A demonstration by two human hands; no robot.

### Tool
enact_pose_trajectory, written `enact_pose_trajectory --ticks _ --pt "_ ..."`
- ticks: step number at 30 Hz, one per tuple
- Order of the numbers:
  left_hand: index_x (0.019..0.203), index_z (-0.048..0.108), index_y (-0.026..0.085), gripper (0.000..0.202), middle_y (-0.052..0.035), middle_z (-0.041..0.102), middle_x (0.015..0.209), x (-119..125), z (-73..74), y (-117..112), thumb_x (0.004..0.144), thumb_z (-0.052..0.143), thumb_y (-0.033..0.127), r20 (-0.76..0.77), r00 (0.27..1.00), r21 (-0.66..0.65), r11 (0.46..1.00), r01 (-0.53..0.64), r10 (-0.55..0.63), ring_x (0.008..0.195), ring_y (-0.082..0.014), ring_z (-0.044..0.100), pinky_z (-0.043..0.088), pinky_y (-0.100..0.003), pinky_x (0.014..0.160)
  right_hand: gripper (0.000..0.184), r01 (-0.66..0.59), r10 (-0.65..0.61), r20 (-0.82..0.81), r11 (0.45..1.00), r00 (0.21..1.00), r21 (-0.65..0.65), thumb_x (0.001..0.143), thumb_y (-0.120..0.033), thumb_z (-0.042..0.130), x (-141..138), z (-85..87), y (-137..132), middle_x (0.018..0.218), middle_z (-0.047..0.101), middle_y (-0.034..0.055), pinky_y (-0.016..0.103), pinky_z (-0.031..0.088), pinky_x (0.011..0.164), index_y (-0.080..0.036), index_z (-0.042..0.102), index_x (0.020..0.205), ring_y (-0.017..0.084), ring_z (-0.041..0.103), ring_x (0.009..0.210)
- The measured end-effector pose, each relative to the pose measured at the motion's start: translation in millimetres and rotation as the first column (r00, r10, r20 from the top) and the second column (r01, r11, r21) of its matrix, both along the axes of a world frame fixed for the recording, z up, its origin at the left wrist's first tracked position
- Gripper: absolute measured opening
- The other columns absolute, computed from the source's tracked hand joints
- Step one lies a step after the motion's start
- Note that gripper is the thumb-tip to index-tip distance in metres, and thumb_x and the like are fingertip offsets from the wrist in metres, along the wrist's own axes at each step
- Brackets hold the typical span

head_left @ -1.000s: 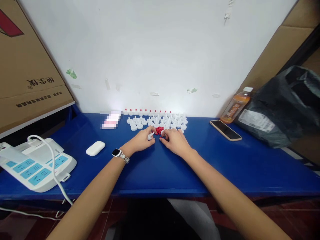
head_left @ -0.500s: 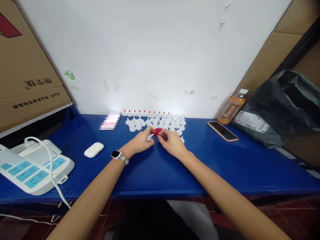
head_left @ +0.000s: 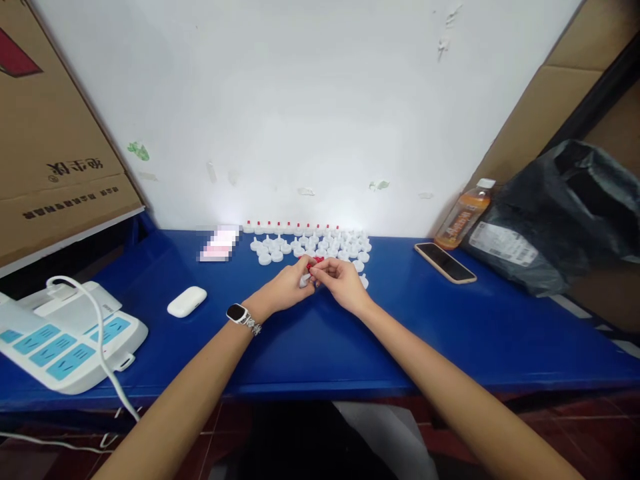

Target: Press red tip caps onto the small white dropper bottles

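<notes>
My left hand is closed around a white cap with a pointed nozzle, its tip towards my other hand. My right hand pinches a small red tip cap right by that nozzle; fingers partly cover the contact, so I cannot tell whether the cap sits on it. Just behind my fingertips lies a pile of red tip caps, largely hidden. Many loose white nozzle caps are spread on the blue table beyond both hands.
Along the wall runs a row of white caps with red tips. To the left are a white earphone case and a power strip. A phone, a drink bottle and a black plastic bag are at right.
My right hand has moved slightly left from the red pile to the nozzle. My left hand has shifted a little right, so the two hands now meet.
</notes>
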State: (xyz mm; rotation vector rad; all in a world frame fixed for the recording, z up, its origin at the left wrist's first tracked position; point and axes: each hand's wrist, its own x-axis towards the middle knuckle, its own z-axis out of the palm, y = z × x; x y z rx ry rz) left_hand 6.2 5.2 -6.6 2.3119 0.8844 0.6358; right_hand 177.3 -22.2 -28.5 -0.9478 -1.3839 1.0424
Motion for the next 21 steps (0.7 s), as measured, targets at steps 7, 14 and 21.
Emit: enact_pose_trajectory --ticks 7,14,21 --pt "0.133 0.041 0.021 0.046 -0.0074 0.070 0.105 3 -3.4 1 0.090 0.053 0.032 0.009 1.000 -0.028 0.999 -0.027 0.027 0.092 -0.0241 0.068 0.049 -0.034 0.080 0.037 0.017 -0.017 0.045 1.000 0.999 0.010 0.075 -0.052 0.075 -5 -3.8 -1 0.067 0.065 0.0008 0.027 0.044 0.060 -0.018 0.061 0.071 0.013 0.057 0.060" --pt "0.144 0.029 0.018 0.064 -0.0094 0.069 0.105 5 -9.3 3 0.090 0.057 0.035 0.080 0.995 -0.045 0.997 -0.057 0.060 0.095 -0.0241 0.069 0.050 -0.037 0.088 0.038 -0.008 0.007 0.043 1.000 0.999 0.026 0.075 -0.053 0.076 -5 1.3 -1 0.070 0.064 0.0004 0.028 0.047 0.067 -0.019 0.059 0.071 0.014 0.057 0.064" --pt "0.145 0.028 0.018 0.064 -0.0106 0.070 0.110 6 -3.7 -3 0.090 0.058 0.032 0.166 0.986 -0.103 0.995 0.009 0.008 0.101 -0.0228 0.069 0.050 -0.036 0.090 0.032 -0.057 0.031 0.231 0.993 0.972 0.106 0.085 -0.049 0.067 6 9.2 -6 0.075 0.065 0.0011 0.031 0.048 0.073 -0.020 0.059 0.074 0.016 0.059 0.072"
